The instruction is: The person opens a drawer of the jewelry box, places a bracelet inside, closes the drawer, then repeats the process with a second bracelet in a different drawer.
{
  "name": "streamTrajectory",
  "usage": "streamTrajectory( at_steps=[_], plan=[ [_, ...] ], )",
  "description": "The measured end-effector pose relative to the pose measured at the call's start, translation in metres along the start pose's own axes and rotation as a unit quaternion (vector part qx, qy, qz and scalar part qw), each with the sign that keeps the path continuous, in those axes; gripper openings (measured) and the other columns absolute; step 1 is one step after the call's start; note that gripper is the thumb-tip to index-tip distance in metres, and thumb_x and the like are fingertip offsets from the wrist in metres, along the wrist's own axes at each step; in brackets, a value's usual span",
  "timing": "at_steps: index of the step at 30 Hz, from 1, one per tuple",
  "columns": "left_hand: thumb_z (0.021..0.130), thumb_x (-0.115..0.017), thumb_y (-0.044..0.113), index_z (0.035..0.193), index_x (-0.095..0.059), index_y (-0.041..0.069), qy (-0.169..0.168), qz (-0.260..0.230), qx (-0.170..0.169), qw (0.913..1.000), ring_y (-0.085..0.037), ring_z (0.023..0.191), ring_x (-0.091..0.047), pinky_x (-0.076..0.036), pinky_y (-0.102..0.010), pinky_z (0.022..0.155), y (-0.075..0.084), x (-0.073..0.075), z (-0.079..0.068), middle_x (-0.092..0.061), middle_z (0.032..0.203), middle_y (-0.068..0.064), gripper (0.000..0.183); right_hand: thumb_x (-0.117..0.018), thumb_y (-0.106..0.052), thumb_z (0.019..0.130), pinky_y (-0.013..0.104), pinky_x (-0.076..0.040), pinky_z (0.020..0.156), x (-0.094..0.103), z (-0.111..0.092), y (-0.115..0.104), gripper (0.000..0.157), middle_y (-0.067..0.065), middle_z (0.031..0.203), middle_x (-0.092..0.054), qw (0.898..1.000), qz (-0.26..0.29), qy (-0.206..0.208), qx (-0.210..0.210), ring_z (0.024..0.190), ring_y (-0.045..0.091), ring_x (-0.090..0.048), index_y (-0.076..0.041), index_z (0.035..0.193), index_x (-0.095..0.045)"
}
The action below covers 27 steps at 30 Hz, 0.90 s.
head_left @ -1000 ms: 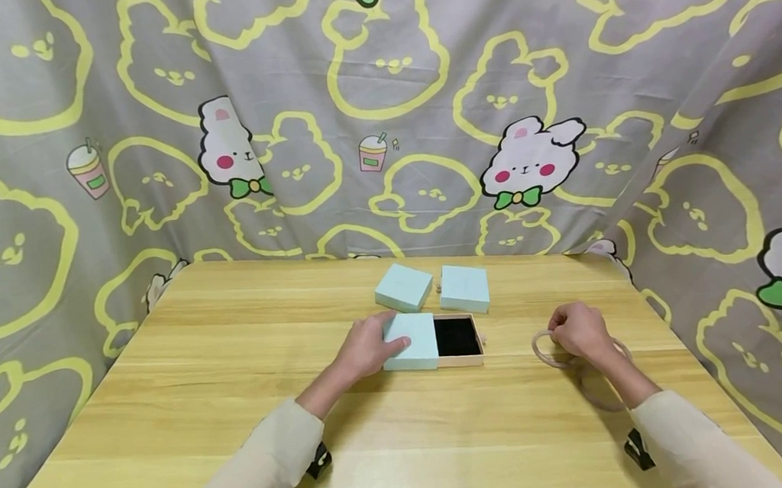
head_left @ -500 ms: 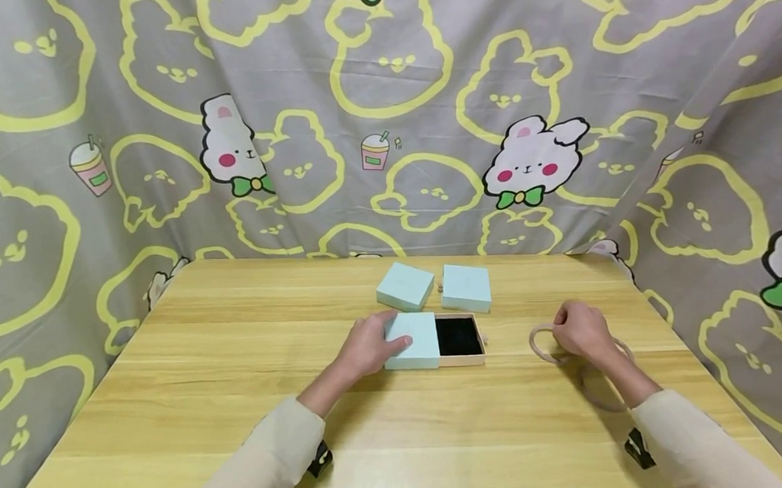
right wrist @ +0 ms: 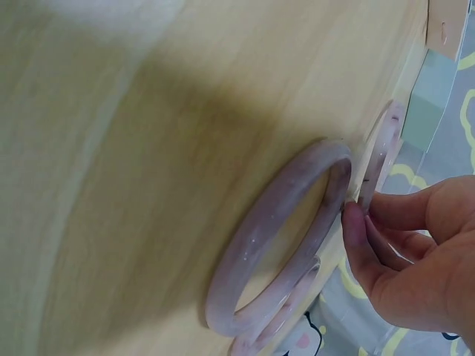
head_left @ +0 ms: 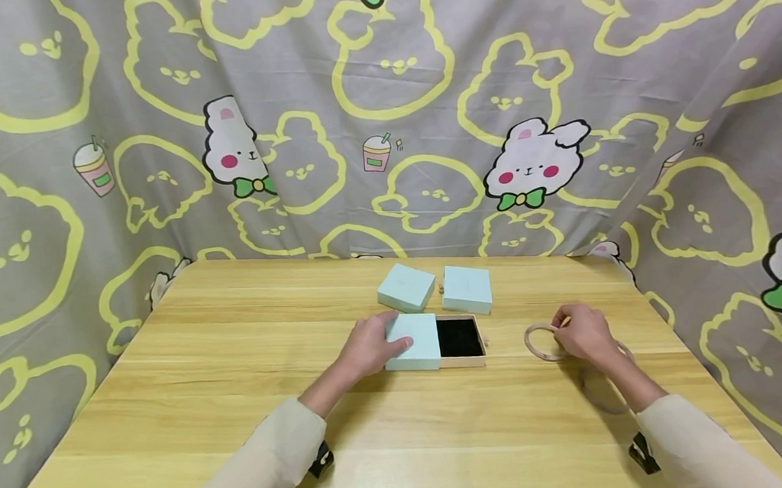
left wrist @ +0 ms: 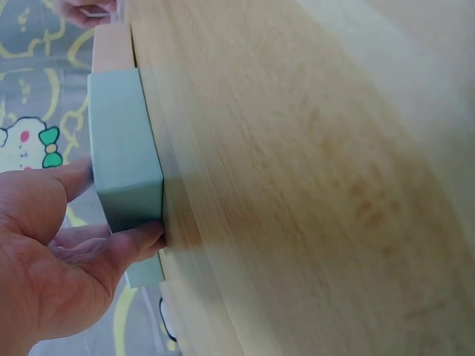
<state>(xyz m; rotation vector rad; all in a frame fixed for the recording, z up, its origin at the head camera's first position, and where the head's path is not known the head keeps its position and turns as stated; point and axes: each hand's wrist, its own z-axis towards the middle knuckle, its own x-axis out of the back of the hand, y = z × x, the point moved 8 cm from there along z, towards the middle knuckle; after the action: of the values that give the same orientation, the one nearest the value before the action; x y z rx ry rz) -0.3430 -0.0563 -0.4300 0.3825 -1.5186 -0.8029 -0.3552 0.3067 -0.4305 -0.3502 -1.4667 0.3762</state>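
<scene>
My left hand (head_left: 369,345) grips a pale blue drawer box (head_left: 418,340) at its left end, thumb along the near side and fingers round the back. The box's drawer (head_left: 461,362) stands partly pulled out to the right, showing a black lining (head_left: 459,336). Further right, my right hand (head_left: 582,330) pinches a pale mauve bangle (right wrist: 395,113) between thumb and fingertips; it tilts slightly near the tabletop. Close beside that hand, a second bangle (right wrist: 256,226) lies on the table in the right wrist view, with a third bangle (right wrist: 278,322) partly hidden behind it.
Two more pale blue boxes lie behind the held one, a turned box (head_left: 406,286) and a straighter box (head_left: 466,288). The wooden table (head_left: 232,325) ends at a patterned grey curtain (head_left: 308,67) at the back and sides.
The bangle in my right hand has shifted slightly left and shows more of its ring. My left hand and the drawer box have stayed in place.
</scene>
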Motion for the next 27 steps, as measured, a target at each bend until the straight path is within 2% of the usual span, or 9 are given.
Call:
streamTrajectory(
  at_steps=[5,14,20,27],
  plan=[
    [0.093,-0.076,0.027,0.142,-0.055,-0.004,0.004,0.002,-0.003,1.0,-0.022,0.097,-0.062,-0.053,-0.04,0.091,0.0,0.0,0.0,-0.065,0.134,-0.022,0.062,-0.066,-0.002,0.081,0.032,-0.045,0.058,0.001,-0.001,-0.003,0.006,0.012,0.075,-0.072,1.0,0.001,0.006,0.006,0.071,0.027,-0.061,-0.001,0.086,-0.069],
    [0.093,-0.076,0.027,0.142,-0.055,-0.004,0.004,0.0,0.001,1.0,-0.022,0.096,-0.062,-0.052,-0.038,0.09,0.001,0.001,-0.002,-0.063,0.136,-0.022,0.062,-0.069,-0.005,0.084,0.032,-0.045,0.062,0.003,-0.001,-0.005,0.008,0.016,0.081,-0.074,1.0,0.013,0.014,0.012,0.076,0.029,-0.064,0.001,0.089,-0.071],
    [0.093,-0.076,0.027,0.142,-0.054,-0.004,0.002,0.002,0.004,1.0,-0.023,0.092,-0.062,-0.052,-0.038,0.087,0.001,0.002,-0.003,-0.063,0.136,-0.023,0.062,-0.07,-0.007,0.086,0.032,-0.044,0.063,0.004,-0.001,-0.009,0.011,0.018,0.084,-0.074,1.0,0.024,0.015,0.01,0.074,0.026,-0.064,0.002,0.092,-0.071],
    [0.093,-0.076,0.028,0.142,-0.055,-0.004,0.005,0.004,0.001,1.0,-0.023,0.096,-0.061,-0.052,-0.039,0.091,0.001,0.001,-0.002,-0.062,0.137,-0.023,0.062,-0.065,-0.006,0.084,0.038,-0.046,0.068,0.009,0.003,-0.019,0.016,0.019,0.088,-0.074,0.999,0.035,0.008,-0.001,0.08,0.031,-0.066,0.003,0.096,-0.071]
  ],
)
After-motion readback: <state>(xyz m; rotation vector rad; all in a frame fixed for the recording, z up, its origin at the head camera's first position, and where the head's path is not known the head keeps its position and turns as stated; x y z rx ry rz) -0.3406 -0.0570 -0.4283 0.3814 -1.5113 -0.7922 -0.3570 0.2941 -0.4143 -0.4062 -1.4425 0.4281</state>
